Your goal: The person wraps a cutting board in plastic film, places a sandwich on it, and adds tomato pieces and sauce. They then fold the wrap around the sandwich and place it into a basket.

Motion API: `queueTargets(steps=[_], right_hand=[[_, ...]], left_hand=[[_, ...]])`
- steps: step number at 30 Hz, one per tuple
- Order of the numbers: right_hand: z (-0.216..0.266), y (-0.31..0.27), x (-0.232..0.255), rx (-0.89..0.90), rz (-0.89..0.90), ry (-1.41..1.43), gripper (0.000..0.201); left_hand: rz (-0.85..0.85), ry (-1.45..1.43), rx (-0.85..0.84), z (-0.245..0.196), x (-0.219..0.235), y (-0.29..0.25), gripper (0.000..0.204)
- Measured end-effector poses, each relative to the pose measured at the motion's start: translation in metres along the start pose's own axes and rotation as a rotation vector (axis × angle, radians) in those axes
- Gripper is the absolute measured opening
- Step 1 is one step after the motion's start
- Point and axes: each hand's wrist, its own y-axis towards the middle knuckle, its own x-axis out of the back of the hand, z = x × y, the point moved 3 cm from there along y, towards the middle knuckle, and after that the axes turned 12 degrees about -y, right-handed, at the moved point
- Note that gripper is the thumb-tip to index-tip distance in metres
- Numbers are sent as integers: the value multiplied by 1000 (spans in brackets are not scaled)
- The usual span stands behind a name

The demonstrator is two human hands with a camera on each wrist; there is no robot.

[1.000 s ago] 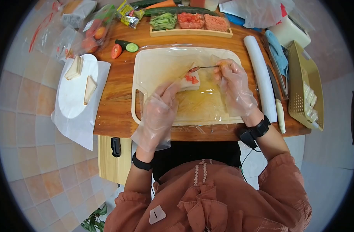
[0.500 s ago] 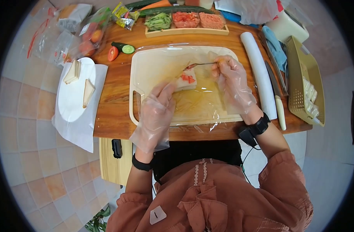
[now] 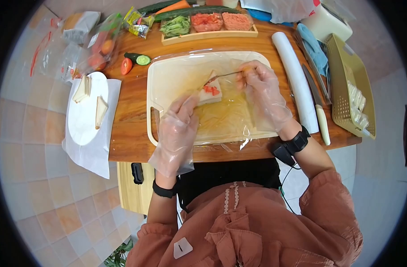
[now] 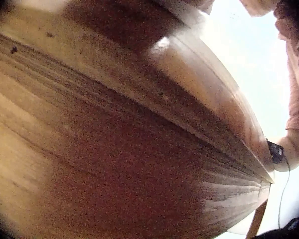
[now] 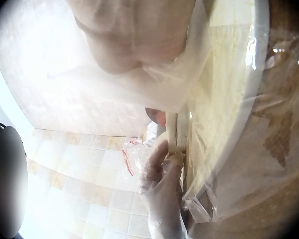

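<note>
On the rectangular cream board [image 3: 165,75], red-topped white bread [image 3: 212,97] is steadied, it seems, by the clear-gloved left hand [image 3: 179,122] gripping its eight o'clock edge; the right hand [image 3: 261,86] pinches a thin metal spoon [image 3: 225,74].

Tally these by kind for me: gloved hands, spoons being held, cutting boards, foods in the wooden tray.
Hands: left hand, right hand: 2
Held spoon: 1
Cutting board: 1
Foods: green shreds, red pieces, pink pieces: 3
Total: 7

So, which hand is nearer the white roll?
Right: the right hand holds the spoon left of the white roll. The left hand is farther left, gripping the bread on the cutting board.
</note>
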Motion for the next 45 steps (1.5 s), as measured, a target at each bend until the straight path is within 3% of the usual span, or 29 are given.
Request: queueTargets(steps=[8,22,36,45], right_hand=[[4,0,1,73,-53,-91,14],[11,-5,-4,26,-52,-96,17],[15,-4,0,159,-114,-399,19],[17,-4,1,138,-182,-301,18]], left_hand=[[-20,46,-108,3,0,0,40],[6,45,-55,3,0,-1,43],[5,39,-52,-1,1,0,43],[-3,30,-80,1,1,0,43]])
